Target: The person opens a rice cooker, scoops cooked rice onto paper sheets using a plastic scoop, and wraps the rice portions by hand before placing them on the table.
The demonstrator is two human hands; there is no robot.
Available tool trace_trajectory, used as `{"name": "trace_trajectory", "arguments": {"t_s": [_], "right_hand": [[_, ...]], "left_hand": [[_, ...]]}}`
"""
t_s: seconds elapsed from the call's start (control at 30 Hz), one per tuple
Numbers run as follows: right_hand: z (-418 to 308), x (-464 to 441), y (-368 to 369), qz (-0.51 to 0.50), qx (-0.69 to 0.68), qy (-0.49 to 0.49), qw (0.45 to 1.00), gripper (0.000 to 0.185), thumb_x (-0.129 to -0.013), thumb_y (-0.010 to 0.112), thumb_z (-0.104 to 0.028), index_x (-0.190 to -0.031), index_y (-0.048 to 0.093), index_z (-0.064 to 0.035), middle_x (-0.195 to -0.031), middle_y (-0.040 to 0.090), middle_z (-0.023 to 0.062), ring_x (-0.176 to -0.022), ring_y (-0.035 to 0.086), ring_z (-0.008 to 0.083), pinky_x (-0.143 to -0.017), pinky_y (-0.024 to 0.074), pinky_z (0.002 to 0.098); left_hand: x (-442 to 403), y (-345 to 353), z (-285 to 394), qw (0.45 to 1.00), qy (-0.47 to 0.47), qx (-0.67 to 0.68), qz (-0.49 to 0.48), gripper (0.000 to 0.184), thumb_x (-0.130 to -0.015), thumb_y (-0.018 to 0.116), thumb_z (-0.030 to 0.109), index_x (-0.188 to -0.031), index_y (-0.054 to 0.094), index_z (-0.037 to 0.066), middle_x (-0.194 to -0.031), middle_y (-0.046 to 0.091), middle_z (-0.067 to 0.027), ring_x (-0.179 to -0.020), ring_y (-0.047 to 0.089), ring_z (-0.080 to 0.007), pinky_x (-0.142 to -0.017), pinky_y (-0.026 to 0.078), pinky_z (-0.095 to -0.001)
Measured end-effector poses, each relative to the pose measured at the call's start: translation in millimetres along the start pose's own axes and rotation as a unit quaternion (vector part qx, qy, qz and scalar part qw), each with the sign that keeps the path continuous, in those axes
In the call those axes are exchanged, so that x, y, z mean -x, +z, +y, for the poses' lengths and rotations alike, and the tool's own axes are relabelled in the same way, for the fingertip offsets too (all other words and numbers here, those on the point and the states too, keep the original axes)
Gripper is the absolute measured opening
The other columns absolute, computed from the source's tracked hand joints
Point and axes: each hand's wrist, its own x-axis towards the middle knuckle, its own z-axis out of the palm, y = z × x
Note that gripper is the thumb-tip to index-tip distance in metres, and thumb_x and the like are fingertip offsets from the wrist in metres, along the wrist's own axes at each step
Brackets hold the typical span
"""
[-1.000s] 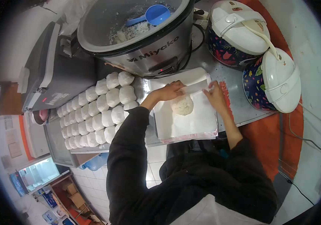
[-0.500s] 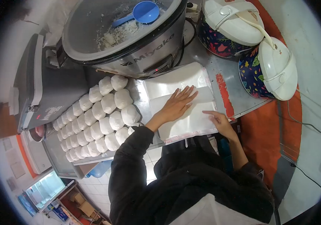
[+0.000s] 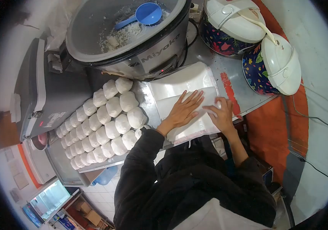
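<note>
My left hand (image 3: 185, 110) lies flat, fingers spread, on a stack of white wrapping paper (image 3: 183, 82). The sheets have a glossy surface and a pinkish printed edge. At the right side of the stack, my right hand (image 3: 222, 115) has its fingers curled in and closed at the loose edge of the top sheet. A glossy layer shows beneath, between the two hands. Left of the stack, several round white-wrapped bundles (image 3: 112, 129) stand in close rows on the metal table (image 3: 148, 101).
Behind the paper stands a large Miyako rice cooker (image 3: 148, 57) with rice remnants and a blue scoop (image 3: 148, 14). Two patterned containers (image 3: 265, 69) with white lids sit at the right. A dark grey box (image 3: 62, 92) is at the left, and cables hang along the right wall.
My right hand has moved up and its pointing finger has curled in at the paper's edge. The left hand stays flat on the stack. The view has shifted slightly.
</note>
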Motion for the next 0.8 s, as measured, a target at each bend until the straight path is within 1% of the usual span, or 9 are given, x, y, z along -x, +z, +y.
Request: {"name": "trace_trajectory", "arguments": {"t_s": [0.1, 0.17, 0.23, 0.3, 0.37, 0.43, 0.57, 0.67, 0.8], "right_hand": [[14.3, -23.7, 25.5, 0.022, -0.130, 0.030, 0.991, 0.022, -0.070, 0.063, -0.006, -0.092, 0.063, -0.0071, -0.098, 0.054, 0.0150, -0.093, 0.049, 0.0306, -0.088, 0.0365, 0.0400], [27.9, -28.2, 37.7, 0.004, -0.201, 0.070, 0.977, 0.020, -0.074, 0.063, -0.009, -0.093, 0.059, -0.0022, -0.098, 0.057, 0.0197, -0.098, 0.052, 0.0348, -0.087, 0.0387, 0.0415], [27.0, -38.3, 29.8, -0.124, -0.289, 0.271, 0.910, 0.025, -0.080, 0.060, -0.014, -0.099, 0.057, 0.0014, -0.099, 0.060, 0.0237, -0.100, 0.054, 0.0404, -0.086, 0.0409, 0.0438], [43.5, -27.6, 52.9, -0.084, -0.230, 0.219, 0.944, 0.032, -0.083, 0.058, -0.019, -0.104, 0.055, 0.0042, -0.099, 0.059, 0.0272, -0.095, 0.055, 0.0435, -0.083, 0.0431, 0.0448], [41.2, -30.7, 54.4, -0.104, -0.205, 0.263, 0.937, 0.036, -0.083, 0.059, -0.023, -0.108, 0.055, 0.0032, -0.102, 0.058, 0.0270, -0.094, 0.055, 0.0429, -0.083, 0.0434, 0.0447], [42.0, -27.0, 65.5, -0.074, -0.163, 0.262, 0.948, 0.035, -0.083, 0.059, -0.022, -0.107, 0.055, 0.0024, -0.100, 0.059, 0.0266, -0.093, 0.056, 0.0432, -0.081, 0.0436, 0.0453], [43.0, -19.7, 84.5, -0.064, -0.110, 0.231, 0.965, 0.029, -0.079, 0.063, -0.020, -0.102, 0.058, -0.0028, -0.095, 0.060, 0.0215, -0.094, 0.055, 0.0391, -0.079, 0.0440, 0.0441], [14.4, -34.6, 72.9, -0.017, 0.065, 0.142, 0.988, 0.026, -0.074, 0.065, -0.018, -0.098, 0.059, -0.0077, -0.093, 0.059, 0.0143, -0.098, 0.052, 0.0316, -0.078, 0.0431, 0.0395], [19.2, -48.1, 69.4, 0.024, 0.149, 0.056, 0.987, 0.023, -0.071, 0.065, -0.015, -0.093, 0.059, -0.0099, -0.093, 0.056, 0.0083, -0.101, 0.047, 0.0261, -0.078, 0.0413, 0.0357]], "left_hand": [[3.0, 11.0, -13.3, 0.999, 0.031, 0.025, 0.002, 0.053, -0.094, 0.031, 0.040, -0.136, 0.035, 0.008, -0.144, 0.028, -0.0106, -0.135, 0.022, -0.0250, -0.111, 0.012, -0.0433], [10.5, -11.8, -21.8, 0.878, -0.125, 0.456, -0.074, 0.050, -0.093, 0.035, 0.040, -0.129, 0.044, 0.006, -0.131, 0.041, -0.0148, -0.124, 0.034, -0.0285, -0.105, 0.023, -0.0451], [20.1, -30.6, -20.1, 0.921, -0.062, 0.385, 0.014, 0.048, -0.090, 0.046, 0.038, -0.123, 0.048, 0.004, -0.113, 0.050, -0.0163, -0.109, 0.043, -0.0309, -0.096, 0.031, -0.0440], [37.1, -37.4, -29.3, 0.985, -0.081, 0.113, -0.104, 0.046, -0.085, 0.055, 0.035, -0.119, 0.052, 0.004, -0.113, 0.051, -0.0159, -0.110, 0.043, -0.0315, -0.096, 0.032, -0.0418], [47.0, -39.2, -49.0, 0.977, -0.080, 0.123, -0.152, 0.039, -0.082, 0.061, 0.034, -0.107, 0.058, 0.003, -0.110, 0.056, -0.0161, -0.104, 0.051, -0.0306, -0.091, 0.038, -0.0388], [57.5, -46.6, -55.8, 0.933, -0.127, 0.337, 0.007, 0.030, -0.081, 0.062, 0.030, -0.093, 0.060, 0.002, -0.100, 0.061, -0.0175, -0.094, 0.058, -0.0287, -0.081, 0.044, -0.0372], [56.6, 11.8, -68.0, 0.924, -0.301, 0.227, 0.059, 0.028, -0.077, 0.066, 0.026, -0.087, 0.059, 0.000, -0.088, 0.062, -0.0177, -0.087, 0.059, -0.0298, -0.073, 0.046, -0.0380], [43.7, 29.6, -51.6, 0.916, -0.251, 0.063, 0.306, 0.028, -0.071, 0.070, 0.023, -0.089, 0.060, 0.004, -0.080, 0.061, -0.0110, -0.086, 0.057, -0.0281, -0.074, 0.044, -0.0387], [35.7, 20.6, -43.9, 0.926, -0.224, -0.088, 0.291, 0.028, -0.066, 0.073, 0.019, -0.088, 0.060, 0.008, -0.077, 0.057, -0.0062, -0.085, 0.055, -0.0259, -0.077, 0.040, -0.0378]]}}
